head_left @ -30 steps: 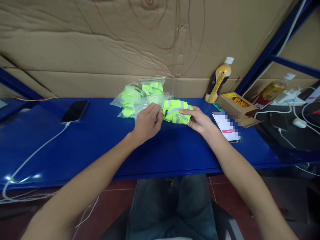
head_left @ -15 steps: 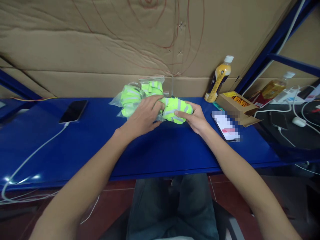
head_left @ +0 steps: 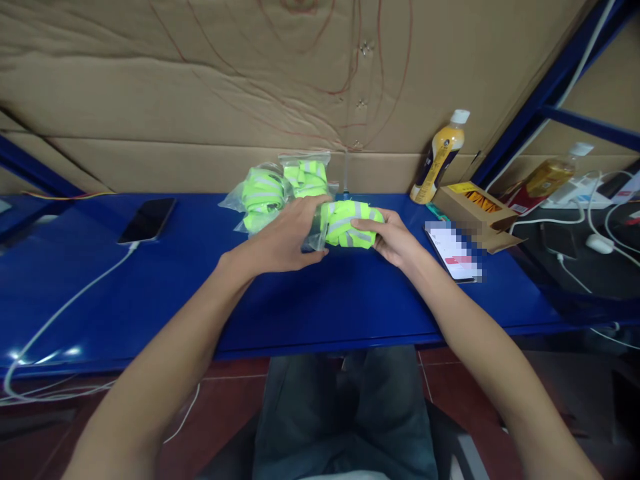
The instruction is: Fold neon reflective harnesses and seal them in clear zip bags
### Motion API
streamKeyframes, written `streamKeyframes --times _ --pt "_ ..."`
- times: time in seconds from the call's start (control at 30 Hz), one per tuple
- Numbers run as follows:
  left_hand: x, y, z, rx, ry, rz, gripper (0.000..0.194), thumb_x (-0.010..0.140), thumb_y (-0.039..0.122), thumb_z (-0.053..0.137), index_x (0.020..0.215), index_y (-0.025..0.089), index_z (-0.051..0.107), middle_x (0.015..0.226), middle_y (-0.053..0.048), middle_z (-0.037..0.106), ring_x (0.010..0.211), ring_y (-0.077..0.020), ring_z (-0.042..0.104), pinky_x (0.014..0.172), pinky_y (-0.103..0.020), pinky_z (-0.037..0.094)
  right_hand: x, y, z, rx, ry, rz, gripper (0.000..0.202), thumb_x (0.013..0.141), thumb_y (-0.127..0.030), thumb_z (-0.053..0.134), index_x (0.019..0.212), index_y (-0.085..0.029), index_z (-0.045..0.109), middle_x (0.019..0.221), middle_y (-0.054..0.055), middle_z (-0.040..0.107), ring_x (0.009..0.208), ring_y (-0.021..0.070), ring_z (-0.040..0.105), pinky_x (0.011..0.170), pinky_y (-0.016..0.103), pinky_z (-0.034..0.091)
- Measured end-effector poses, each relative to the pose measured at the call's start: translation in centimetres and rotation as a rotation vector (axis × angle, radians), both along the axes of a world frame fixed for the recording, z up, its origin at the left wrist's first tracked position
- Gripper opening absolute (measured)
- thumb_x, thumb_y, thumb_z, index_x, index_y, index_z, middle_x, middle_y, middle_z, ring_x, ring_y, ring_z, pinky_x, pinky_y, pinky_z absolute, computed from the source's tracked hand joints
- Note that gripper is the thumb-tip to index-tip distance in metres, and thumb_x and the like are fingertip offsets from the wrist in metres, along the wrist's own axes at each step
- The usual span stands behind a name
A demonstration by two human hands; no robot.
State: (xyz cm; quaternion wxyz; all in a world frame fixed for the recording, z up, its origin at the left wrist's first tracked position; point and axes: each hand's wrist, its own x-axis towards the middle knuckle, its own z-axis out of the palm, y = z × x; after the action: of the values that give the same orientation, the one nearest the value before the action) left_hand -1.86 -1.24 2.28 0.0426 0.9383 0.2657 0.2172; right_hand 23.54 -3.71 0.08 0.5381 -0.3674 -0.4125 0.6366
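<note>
My right hand (head_left: 397, 240) is closed around the right end of a rolled bundle of neon yellow-green fabric (head_left: 349, 224) with silver reflective strips, its thumb lying on top. At the bundle's left end is a clear plastic bag (head_left: 316, 235), partly around it. My left hand (head_left: 286, 237) grips this bag, thumb low at its near edge and fingers over its far side; some fingertips are hidden. Just behind the left hand lie a bagged neon bundle (head_left: 263, 195) and another in a zip bag (head_left: 306, 175), near the cardboard wall.
A phone (head_left: 147, 221) on a white cable lies at the left of the blue table (head_left: 320, 307). To the right are a lit phone (head_left: 453, 253), a yellow-labelled bottle (head_left: 440, 160) and an open cardboard box (head_left: 477, 210). Cables and a second bottle (head_left: 550, 175) stand farther right.
My left hand has turned and its thumb has spread lower and away from the fingers, around the bag's edge. My right hand still holds the bundle in nearly the same spot.
</note>
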Motion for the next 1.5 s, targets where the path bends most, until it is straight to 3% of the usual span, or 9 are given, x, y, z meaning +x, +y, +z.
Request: streamKeyframes --times 0.2,0.33,0.53,0.73,0.87,0.93,1.1,1.3,1.5 --pt "0.9 -1.0 -0.1 0.034 0.0 0.016 0.132 0.083 0.041 0.091 0.179 0.021 0.004 0.176 -0.025 0.031 0.161 -0.0499 0.034 0.131 -0.07 0.034 0.5 0.3 0.5 -0.102 0.016 -0.006 0.05 0.054 -0.026 0.106 0.095 -0.014 0.08 0.1 0.012 0.085 0.087 0.0278 0.08 0.078 0.045 0.073" --pt "1.1 -0.6 -0.9 0.007 -0.049 0.064 0.123 0.081 0.054 0.093 0.175 0.017 0.022 0.169 -0.025 0.04 0.158 -0.0485 0.038 0.13 -0.067 0.038 0.2 -0.2 0.4 0.031 -0.054 -0.008 0.058 0.053 -0.034 0.108 0.1 -0.016 0.081 0.102 0.008 0.083 0.091 0.0227 0.078 0.085 0.037 0.069" --pt "1.7 0.1 -2.1 0.09 0.011 0.067 0.113 0.077 0.053 0.097 0.162 0.006 0.038 0.149 -0.03 0.055 0.142 -0.0514 0.052 0.122 -0.068 0.045 -0.2 -0.3 -0.5 0.254 -0.299 -0.006 0.054 0.051 -0.037 0.108 0.092 -0.016 0.078 0.086 -0.001 0.073 0.074 0.0129 0.061 0.071 0.028 0.054" --pt "1.8 -0.5 -1.9 0.091 0.04 -0.002 0.113 0.085 0.049 0.093 0.17 0.012 0.029 0.154 -0.028 0.053 0.146 -0.0474 0.052 0.12 -0.062 0.049 0.0 -0.8 0.1 0.285 -0.457 0.092 0.052 0.058 -0.044 0.103 0.093 -0.016 0.077 0.084 -0.001 0.07 0.075 0.0136 0.056 0.07 0.029 0.049" --pt "1.9 -0.3 -2.3 0.127 -0.006 0.022 0.131 0.084 0.05 0.095 0.177 0.017 0.009 0.157 -0.026 0.053 0.145 -0.0458 0.053 0.12 -0.065 0.048 0.0 -0.7 0.1 0.367 -0.618 0.011 0.05 0.063 -0.045 0.101 0.099 -0.017 0.08 0.085 0.0 0.071 0.077 0.015 0.055 0.071 0.03 0.046" --pt "2.0 -0.2 -2.4 0.152 -0.059 0.083 0.136 0.078 0.058 0.098 0.175 0.016 0.013 0.154 -0.026 0.056 0.143 -0.0463 0.053 0.121 -0.067 0.047 0.0 -0.6 -0.1 0.367 -0.587 -0.008 0.052 0.062 -0.046 0.101 0.099 -0.017 0.08 0.087 0.001 0.071 0.078 0.0157 0.055 0.071 0.03 0.046" --pt "2.2 -0.3 -2.0 0.194 -0.01 0.131 0.12 0.073 0.071 0.097 0.16 0.012 0.039 0.151 -0.026 0.057 0.142 -0.0487 0.055 0.122 -0.067 0.046 -0.3 -0.5 -0.1 0.392 -0.479 0.004 0.056 0.062 -0.047 0.099 0.103 -0.019 0.075 0.095 0.001 0.07 0.084 0.0165 0.056 0.076 0.03 0.046" --pt "2.6 -0.9 -2.3 0.295 0.049 0.172 0.084 0.081 0.039 0.086 0.148 0.009 0.045 0.133 -0.023 0.064 0.124 -0.0451 0.064 0.106 -0.061 0.056 -1.1 -0.8 -0.2 0.484 -0.624 -0.042 0.047 0.067 -0.046 0.093 0.091 -0.02 0.062 0.081 -0.005 0.058 0.075 0.0131 0.045 0.069 0.028 0.036" --pt "3.7 -1.7 -2.7 0.329 0.088 0.143 0.067 0.083 0.031 0.073 0.142 0.008 0.051 0.131 -0.027 0.065 0.123 -0.0488 0.063 0.105 -0.063 0.053 -2.5 -1.4 -1.0 0.538 -0.766 -0.089 0.042 0.073 -0.042 0.087 0.091 -0.024 0.054 0.077 -0.006 0.057 0.072 0.0134 0.043 0.069 0.029 0.036"
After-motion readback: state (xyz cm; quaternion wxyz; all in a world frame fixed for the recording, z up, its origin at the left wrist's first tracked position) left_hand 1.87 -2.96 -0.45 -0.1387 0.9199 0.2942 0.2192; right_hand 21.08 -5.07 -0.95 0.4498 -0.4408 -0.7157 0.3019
